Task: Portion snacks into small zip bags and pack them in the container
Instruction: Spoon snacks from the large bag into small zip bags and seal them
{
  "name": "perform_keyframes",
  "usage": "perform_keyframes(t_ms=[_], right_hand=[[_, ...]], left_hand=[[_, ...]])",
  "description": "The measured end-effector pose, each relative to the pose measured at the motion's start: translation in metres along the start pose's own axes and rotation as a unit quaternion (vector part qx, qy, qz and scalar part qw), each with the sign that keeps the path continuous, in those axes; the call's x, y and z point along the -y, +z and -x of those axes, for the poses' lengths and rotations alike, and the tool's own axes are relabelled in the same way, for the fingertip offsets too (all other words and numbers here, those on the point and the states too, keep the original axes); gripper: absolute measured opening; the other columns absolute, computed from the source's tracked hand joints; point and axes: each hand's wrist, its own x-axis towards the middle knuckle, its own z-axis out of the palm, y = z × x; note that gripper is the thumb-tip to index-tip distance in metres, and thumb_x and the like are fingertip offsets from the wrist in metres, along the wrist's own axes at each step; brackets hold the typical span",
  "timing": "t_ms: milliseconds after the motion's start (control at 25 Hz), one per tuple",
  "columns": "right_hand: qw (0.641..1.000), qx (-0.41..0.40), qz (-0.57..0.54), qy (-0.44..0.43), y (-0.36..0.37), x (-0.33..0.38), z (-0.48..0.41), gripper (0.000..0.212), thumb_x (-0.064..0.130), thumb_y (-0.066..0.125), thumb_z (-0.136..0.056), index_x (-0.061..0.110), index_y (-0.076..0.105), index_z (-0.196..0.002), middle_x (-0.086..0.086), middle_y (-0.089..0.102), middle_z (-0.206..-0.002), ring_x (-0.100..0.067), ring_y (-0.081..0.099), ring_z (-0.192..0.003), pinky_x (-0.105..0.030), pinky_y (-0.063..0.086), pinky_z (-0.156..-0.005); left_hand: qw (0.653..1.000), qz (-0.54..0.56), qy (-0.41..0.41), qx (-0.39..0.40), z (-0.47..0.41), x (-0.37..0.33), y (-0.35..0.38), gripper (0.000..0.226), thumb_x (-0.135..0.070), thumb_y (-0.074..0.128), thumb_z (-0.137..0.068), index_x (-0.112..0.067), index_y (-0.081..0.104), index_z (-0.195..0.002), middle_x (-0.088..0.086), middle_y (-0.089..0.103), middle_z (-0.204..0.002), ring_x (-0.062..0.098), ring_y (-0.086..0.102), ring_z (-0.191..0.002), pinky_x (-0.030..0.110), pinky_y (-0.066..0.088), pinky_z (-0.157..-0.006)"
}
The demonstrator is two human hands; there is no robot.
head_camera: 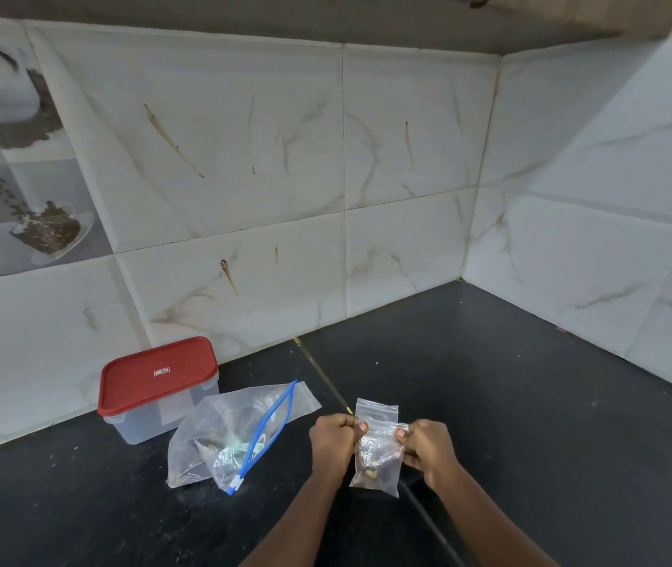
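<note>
In the head view, the small zip bag (pixel 377 448) was held up just above the dark counter (pixel 530 403), right in front of the person. The left hand (pixel 332 441) pinched its left edge near the top, and the right hand (pixel 428 446) pinched its right edge, fingers curled tight on the plastic. The bag looked very light, thin and floppy, and likely a bit slippery. The best place to hold it seemed to be the top strip by the zip, not the bottom, where a squeeze might crush the food. It was clear, with a few brown and yellow snacks (pixel 371 470) sitting low inside. To the left lay a big zip bag (pixel 223 435) with a blue strip, and behind it stood the container (pixel 142 423) with its red lid (pixel 158 374) on.
</note>
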Motion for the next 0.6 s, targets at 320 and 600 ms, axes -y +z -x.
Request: perform_keyframes(t_ms=[320,600], right_hand=[[0.882,-0.109,0.431,-0.156,0.028,0.032,-0.023,0.017,0.000,0.046,-0.083,0.009,0.055,-0.073,-0.008,0.056,-0.092,-0.023,0.058,-0.081,-0.030,0.045,-0.060],[0.857,0.037,0.454,-0.242,0.147,0.025,-0.057,0.019,0.020,0.058,-0.091,0.006,0.066,-0.101,-0.011,0.066,-0.110,-0.026,0.064,-0.102,-0.033,0.053,-0.084]], left_hand=[[0.974,-0.195,0.087,-0.071,-0.033,-0.002,-0.010,0.028,-0.009,0.051,-0.093,-0.012,0.064,-0.118,0.004,0.065,-0.116,0.013,0.060,-0.102,0.020,0.044,-0.090],[0.980,-0.160,0.009,-0.120,-0.049,0.013,-0.035,0.014,-0.016,0.039,-0.098,-0.021,0.052,-0.100,-0.002,0.057,-0.092,0.006,0.051,-0.079,0.020,0.044,-0.070]])
